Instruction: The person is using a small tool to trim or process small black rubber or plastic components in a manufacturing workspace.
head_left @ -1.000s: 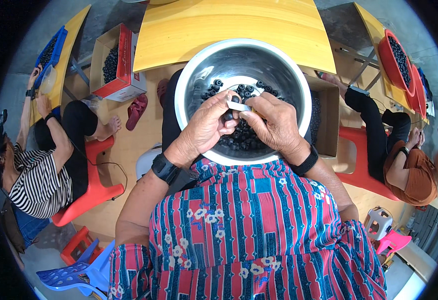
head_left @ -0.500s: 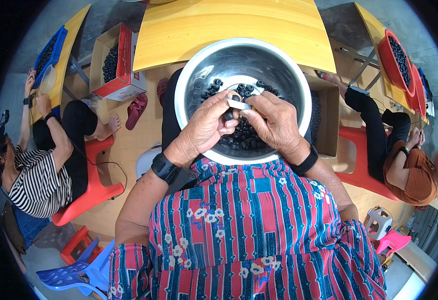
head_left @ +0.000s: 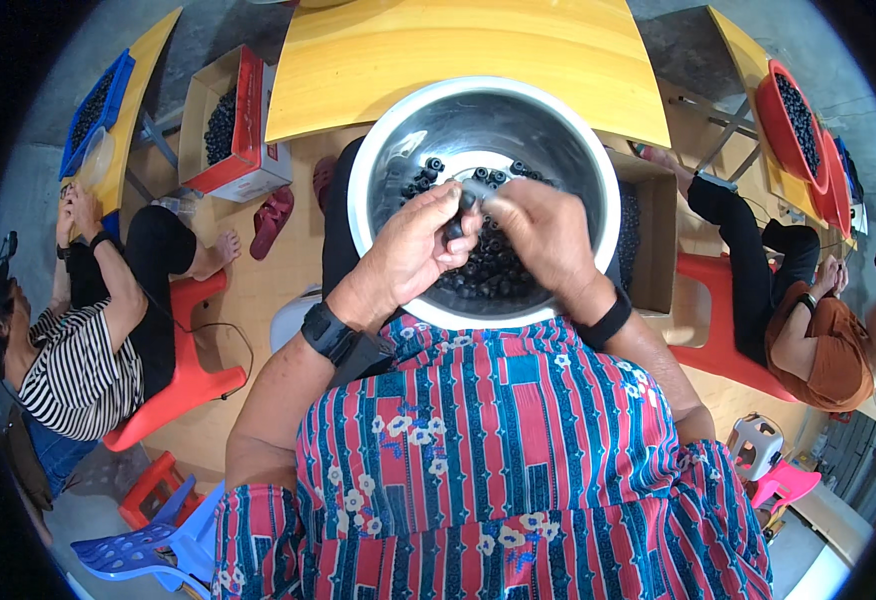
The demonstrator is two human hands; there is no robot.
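Over a large metal bowl [head_left: 580, 150], my left hand [head_left: 413, 238] is closed around a small black part [head_left: 466, 200], its fingers and thumb pinching it. Close beside it is my right hand [head_left: 543, 232], blurred by motion, with its fingers curled in. A flat silvery blade [head_left: 479, 188] sticks out from the right fingers toward the black part; its handle is hidden in the hand. Below my hands, many small black ring-like parts [head_left: 488, 270] lie in the bottom of the bowl.
A yellow table [head_left: 458, 50] stands just beyond the bowl. A carton [head_left: 248, 165] of black parts is at left, another carton [head_left: 658, 235] at right. Co-workers sit on red stools either side; red basins [head_left: 778, 110] and a blue tray [head_left: 73, 150] hold black parts.
My right hand has moved slightly and is now blurred, and the blade has swung from lying across the black part. The co-worker at left has brought both hands together, away from the tray.
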